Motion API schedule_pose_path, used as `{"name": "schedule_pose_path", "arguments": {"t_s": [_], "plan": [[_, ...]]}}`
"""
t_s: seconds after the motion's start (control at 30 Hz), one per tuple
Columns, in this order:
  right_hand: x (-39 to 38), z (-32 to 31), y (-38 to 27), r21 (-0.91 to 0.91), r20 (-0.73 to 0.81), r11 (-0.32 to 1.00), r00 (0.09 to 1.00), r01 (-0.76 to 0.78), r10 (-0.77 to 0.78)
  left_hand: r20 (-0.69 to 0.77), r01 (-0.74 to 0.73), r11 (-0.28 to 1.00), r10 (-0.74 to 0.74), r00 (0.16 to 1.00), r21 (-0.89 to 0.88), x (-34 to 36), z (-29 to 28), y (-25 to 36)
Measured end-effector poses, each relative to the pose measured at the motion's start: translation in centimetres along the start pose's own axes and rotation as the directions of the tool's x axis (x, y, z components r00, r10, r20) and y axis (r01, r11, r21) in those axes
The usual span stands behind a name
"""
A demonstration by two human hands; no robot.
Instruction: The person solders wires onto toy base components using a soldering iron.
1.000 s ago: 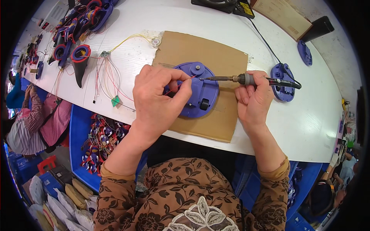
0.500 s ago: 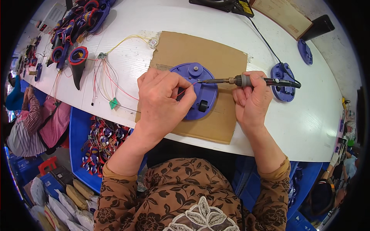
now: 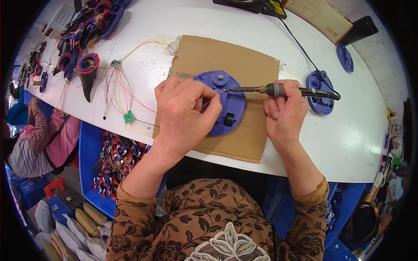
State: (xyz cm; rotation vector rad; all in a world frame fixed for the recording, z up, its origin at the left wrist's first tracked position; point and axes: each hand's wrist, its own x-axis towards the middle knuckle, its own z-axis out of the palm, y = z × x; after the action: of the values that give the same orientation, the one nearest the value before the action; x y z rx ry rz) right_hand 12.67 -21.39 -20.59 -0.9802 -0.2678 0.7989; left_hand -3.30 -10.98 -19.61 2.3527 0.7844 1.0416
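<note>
My left hand (image 3: 186,114) pinches a thin red wire (image 3: 204,105) over a purple oval plastic base (image 3: 230,102) with a black roller (image 3: 228,119) and a metal post, on a brown cardboard sheet (image 3: 224,53). My right hand (image 3: 285,112) is closed around a soldering iron (image 3: 274,90) held horizontally, its tip at the base just beside my left fingertips; the exact contact is too small to make out. Wires run leftward from my left hand toward a small green circuit board (image 3: 128,116) and another small board (image 3: 115,63) on the white table.
A second purple base (image 3: 318,99) lies right under the iron's cord. Horn-shaped dark parts (image 3: 87,76) pile at left; a black device (image 3: 237,5) sits at back. A blue bin (image 3: 87,163) of parts is below the table's left edge. Co-workers (image 3: 28,150) (image 3: 374,204) are at both sides.
My left hand has shifted slightly right and down along with the base, and the loose wires and green board moved a little. My right hand and iron moved slightly left, then stayed almost still.
</note>
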Motion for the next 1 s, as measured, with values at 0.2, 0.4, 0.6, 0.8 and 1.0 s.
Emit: {"name": "schedule_pose_path", "arguments": {"t_s": [0.2,0.4,0.6,0.8,1.0], "plan": [[-0.04,0.06,-0.13,0.004,-0.006,1.000,1.000,-0.009,0.009,-0.002,-0.011,1.000,0.011,1.000,0.007,0.17,0.03,0.05],[-0.01,0.13,-0.15,-0.003,-0.007,1.000,1.000,-0.019,0.019,0.007,-0.006,1.000,0.006,1.000,0.006,0.25,0.13,0.08],[-0.17,0.12,-0.22,0.008,-0.029,1.000,0.999,-0.020,0.020,0.010,0.001,1.000,-0.002,1.000,0.020,0.21,0.13,0.24],[-0.10,-0.03,-0.14,-0.012,-0.028,1.000,0.999,-0.026,0.026,0.004,-0.002,1.000,0.002,1.000,0.020,0.24,0.20,0.20],[-0.16,0.13,-0.17,-0.010,-0.025,1.000,1.000,-0.019,0.019,0.001,-0.006,1.000,0.006,1.000,0.024,0.32,0.17,0.29]]}}
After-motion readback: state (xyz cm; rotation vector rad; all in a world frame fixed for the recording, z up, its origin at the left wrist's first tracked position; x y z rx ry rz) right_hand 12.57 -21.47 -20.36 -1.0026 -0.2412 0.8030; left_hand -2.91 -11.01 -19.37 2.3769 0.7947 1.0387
